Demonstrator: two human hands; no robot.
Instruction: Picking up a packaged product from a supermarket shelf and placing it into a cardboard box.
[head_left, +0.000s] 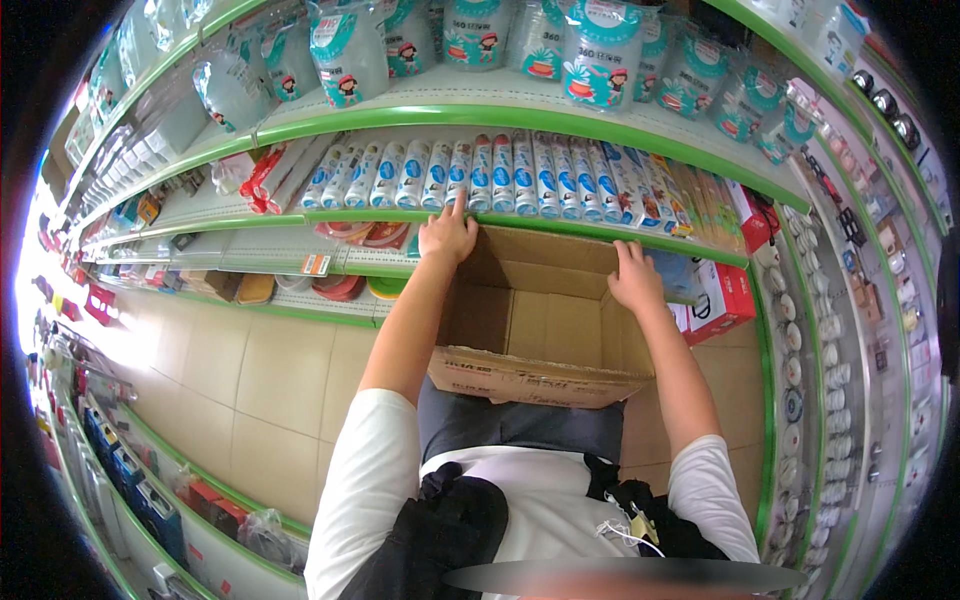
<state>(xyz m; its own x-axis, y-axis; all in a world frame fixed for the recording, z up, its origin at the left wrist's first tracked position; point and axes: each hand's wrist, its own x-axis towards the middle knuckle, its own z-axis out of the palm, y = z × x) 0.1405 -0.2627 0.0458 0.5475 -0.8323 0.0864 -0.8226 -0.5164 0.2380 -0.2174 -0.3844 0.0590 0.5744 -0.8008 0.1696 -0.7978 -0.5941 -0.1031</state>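
An open cardboard box (559, 319) sits in front of my body, tilted against the shelf edge, and its visible inside holds nothing. My right hand (636, 279) grips the far right rim, fingers over the edge. At the far left corner is my left hand (448, 234), its index finger stretched towards the row of upright-packed tubes (458, 176). That fingertip touches or nearly touches the base of one tube. Whether the left hand's other fingers hold the box or only rest on the green shelf edge (540, 225) is unclear. Writing is printed on the box's near side.
Bagged clear plastic cups (604, 60) stand on the shelf above. To the right are red-and-white boxes (724, 300) and a rack of stacked bowls (791, 337). Plastic basins (337, 287) lie on the bottom shelf. Another shelf unit (202, 487) flanks the tiled floor (277, 367).
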